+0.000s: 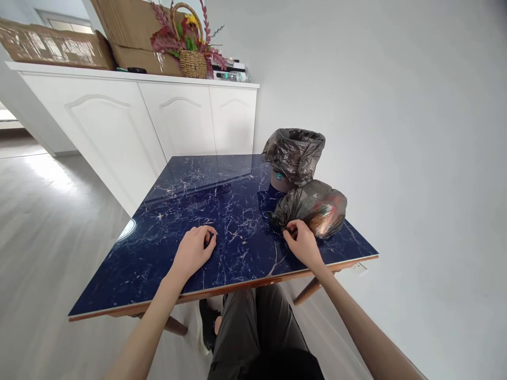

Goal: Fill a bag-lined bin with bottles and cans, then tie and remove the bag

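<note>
My right hand pinches the gathered edge of a filled black plastic bag, which lies on the right side of the blue marbled table. Through the thin plastic, something shiny with red and orange tones shows, but its kind is hidden. Behind that bag stands a trash bin lined with another black bag, folded over its rim. Resting on the tabletop near the front edge, my left hand has its fingers curled in with nothing visible in them.
A white cabinet stands beyond the table, bearing cardboard boxes, a flower basket and a plastic bottle. The white wall runs close along the right. My legs are under the table's front edge.
</note>
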Tool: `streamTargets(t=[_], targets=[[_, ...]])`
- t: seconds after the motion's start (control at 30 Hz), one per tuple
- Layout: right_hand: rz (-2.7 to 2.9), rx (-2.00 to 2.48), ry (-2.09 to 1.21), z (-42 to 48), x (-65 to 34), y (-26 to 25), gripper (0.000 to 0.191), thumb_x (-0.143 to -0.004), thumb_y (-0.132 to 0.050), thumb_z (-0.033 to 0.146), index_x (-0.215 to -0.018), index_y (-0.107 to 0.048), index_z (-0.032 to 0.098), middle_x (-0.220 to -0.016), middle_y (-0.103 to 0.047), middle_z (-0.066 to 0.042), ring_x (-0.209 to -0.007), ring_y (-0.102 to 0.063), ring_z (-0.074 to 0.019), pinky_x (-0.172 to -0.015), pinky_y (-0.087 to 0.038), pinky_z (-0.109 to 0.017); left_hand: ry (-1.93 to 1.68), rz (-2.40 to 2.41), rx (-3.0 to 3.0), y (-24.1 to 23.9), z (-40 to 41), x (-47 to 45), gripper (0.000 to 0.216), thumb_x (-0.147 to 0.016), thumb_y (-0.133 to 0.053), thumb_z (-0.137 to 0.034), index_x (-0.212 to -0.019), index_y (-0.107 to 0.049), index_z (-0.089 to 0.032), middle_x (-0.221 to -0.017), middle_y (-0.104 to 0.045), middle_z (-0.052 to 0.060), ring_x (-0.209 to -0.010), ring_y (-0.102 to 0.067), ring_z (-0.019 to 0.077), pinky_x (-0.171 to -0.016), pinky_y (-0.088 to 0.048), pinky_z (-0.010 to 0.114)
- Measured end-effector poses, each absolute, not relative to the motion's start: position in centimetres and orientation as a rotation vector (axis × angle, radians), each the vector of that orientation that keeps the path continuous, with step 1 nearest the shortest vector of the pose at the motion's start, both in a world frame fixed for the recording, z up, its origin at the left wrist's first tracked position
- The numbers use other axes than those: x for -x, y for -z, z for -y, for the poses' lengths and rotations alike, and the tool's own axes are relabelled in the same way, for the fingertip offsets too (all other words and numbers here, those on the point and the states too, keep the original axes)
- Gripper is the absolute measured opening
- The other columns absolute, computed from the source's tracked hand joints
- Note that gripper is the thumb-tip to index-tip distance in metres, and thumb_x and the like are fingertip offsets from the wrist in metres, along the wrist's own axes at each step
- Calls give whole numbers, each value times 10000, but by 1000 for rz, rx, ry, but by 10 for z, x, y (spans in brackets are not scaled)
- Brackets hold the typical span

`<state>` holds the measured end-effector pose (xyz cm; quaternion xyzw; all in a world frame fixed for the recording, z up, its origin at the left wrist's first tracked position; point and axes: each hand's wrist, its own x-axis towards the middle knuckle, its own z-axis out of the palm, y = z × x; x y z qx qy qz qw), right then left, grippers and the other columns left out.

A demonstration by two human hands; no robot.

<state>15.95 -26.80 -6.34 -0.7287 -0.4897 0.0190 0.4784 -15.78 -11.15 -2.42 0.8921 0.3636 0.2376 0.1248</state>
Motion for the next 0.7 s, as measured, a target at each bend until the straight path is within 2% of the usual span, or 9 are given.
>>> streamTargets(t=[0.17, 0.3, 0.4, 0.57, 0.7], targets=[[1317, 1650, -230, 245, -124, 61, 116, -905, -623, 348, -943, -576, 248, -899, -641, -20, -767, -635, -207, -768, -519, -352, -689, -1044, -2607, 25, 111, 158, 256, -1037, -488, -400, -1058, -666, -218, -812, -625, 41, -815, -597, 269, -793, -463, 408], [1463, 1489, -396, 213, -95, 54, 103, -875, -649, 309, -932, -590, 247, -907, -633, 1, -744, -606, -176, -718, -507, -317, -721, -981, -2597, 25, 114, 158, 246, -1048, -498, -400, -1115, -651, -221, -897, -649, 43, -850, -624, 250, -829, -493, 405], [1538, 1368, -501, 185, -78, 50, 112, -867, -671, 309, -917, -593, 246, -892, -631, 16, -730, -595, -159, -694, -503, -297, -770, -907, -2528, 24, 118, 159, 289, -1059, -513, -410, -1272, -585, -228, -958, -652, 27, -814, -641, 210, -792, -518, 363], [1533, 1275, -543, 164, -64, 50, 119, -906, -661, 321, -955, -586, 242, -939, -614, 7, -747, -590, -152, -702, -508, -296, -810, -862, -2460, 24, 121, 156, 512, -1062, -506, -355, -1546, -374, -253, -1023, -649, 8, -685, -624, 149, -708, -540, 307], [1504, 1233, -530, 170, -63, 48, 99, -939, -640, 310, -983, -582, 243, -1028, -594, -15, -757, -595, -146, -685, -514, -292, -755, -879, -2632, 26, 119, 149, 488, -1060, -539, -405, -1512, -441, -249, -1135, -672, 59, -786, -690, 198, -734, -563, 340]])
